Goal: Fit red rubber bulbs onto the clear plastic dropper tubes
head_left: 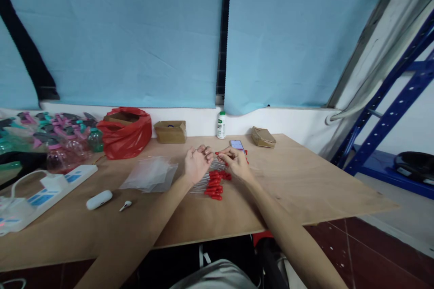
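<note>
My right hand (237, 162) pinches the red rubber bulb (217, 153) of a dropper between thumb and fingertips. Just left of it, my left hand (197, 165) is turned palm up with its fingers curled in towards the bulb. Whatever those curled fingers hold is too small to make out. Below both hands lies a pile of droppers (214, 185), with clear thin tubes pointing left and red bulbs to the right. Part of the pile is hidden behind my hands.
Clear plastic bags (149, 175) lie left of the pile, near an earbud case (99, 200), an earbud (125, 206) and a power strip (47, 198). Behind stand a red bag (127, 137), an open carton (170, 133), a white bottle (221, 125), a phone (237, 145) and a small box (263, 137). Spray bottles (68, 144) crowd the left.
</note>
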A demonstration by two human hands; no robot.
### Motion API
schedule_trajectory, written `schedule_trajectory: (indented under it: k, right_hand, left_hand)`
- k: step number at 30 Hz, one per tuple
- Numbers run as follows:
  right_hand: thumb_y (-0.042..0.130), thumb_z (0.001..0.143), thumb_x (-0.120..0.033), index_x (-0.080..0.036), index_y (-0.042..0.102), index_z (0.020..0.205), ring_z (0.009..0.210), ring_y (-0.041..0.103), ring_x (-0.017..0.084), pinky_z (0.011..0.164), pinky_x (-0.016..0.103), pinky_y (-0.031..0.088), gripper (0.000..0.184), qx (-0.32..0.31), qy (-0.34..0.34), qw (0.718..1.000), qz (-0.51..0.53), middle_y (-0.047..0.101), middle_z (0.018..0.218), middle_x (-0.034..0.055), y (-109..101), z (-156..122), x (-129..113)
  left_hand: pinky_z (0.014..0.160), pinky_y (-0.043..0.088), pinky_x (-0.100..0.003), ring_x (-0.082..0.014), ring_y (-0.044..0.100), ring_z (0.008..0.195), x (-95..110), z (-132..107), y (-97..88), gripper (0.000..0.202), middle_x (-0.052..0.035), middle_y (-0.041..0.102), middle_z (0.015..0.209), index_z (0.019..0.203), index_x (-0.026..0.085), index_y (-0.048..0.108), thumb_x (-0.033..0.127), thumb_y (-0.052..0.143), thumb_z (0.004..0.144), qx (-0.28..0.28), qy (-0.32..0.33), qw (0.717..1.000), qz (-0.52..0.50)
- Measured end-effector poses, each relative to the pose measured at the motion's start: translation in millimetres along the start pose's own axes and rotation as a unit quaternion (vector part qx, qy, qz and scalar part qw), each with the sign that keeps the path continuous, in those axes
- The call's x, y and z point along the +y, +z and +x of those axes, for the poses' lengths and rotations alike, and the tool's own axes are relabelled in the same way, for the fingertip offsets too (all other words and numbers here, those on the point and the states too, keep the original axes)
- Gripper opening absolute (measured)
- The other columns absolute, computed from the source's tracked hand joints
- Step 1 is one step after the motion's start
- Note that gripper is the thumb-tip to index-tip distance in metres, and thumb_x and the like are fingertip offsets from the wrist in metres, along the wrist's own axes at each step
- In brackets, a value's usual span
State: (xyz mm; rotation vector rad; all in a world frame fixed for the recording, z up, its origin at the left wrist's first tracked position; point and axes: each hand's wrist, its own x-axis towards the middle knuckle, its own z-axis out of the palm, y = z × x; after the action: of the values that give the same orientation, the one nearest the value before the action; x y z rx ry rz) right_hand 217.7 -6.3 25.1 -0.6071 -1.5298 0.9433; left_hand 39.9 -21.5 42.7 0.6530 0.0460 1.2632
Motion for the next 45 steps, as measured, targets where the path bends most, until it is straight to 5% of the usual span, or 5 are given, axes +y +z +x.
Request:
schedule_trajectory:
  k: [25,37,45]
  right_hand:
    - [0.069,0.091,-0.042,-0.018,0.076,0.098,0.075,0.068,0.020,0.071,0.031,0.051,0.026,0.020,-0.106,0.974,-0.198,0.076,0.091,0.0080,0.6,-2.6,-10.8]
    - [0.076,0.082,-0.042,-0.018,0.072,0.097,0.072,0.068,0.018,0.069,0.030,0.054,0.028,0.016,0.011,0.999,-0.037,0.074,0.080,0.0049,4.1,4.1,2.7]
    - [0.079,0.081,-0.042,-0.018,0.071,0.090,0.071,0.068,0.018,0.072,0.031,0.056,0.027,0.001,0.012,1.000,0.018,0.073,0.077,0.0045,4.5,2.9,6.4]
  left_hand:
    - [0.063,0.044,-0.031,-0.0176,0.049,0.070,1.1,1.0,2.5,0.035,-0.0081,0.051,0.089,0.087,0.018,0.053,0.046,0.037,0.100,0.026,0.025,0.999,-0.001]
    - [0.063,0.042,-0.031,-0.0175,0.047,0.067,2.4,-2.1,7.9,0.032,-0.0047,0.044,0.079,0.076,0.020,0.041,0.044,0.041,0.097,0.037,0.027,0.999,-0.006]
    - [0.061,0.041,-0.031,-0.0173,0.045,0.067,2.9,-3.7,8.6,0.033,-0.0038,0.042,0.078,0.076,0.020,0.039,0.046,0.041,0.097,0.012,0.017,0.999,0.025]
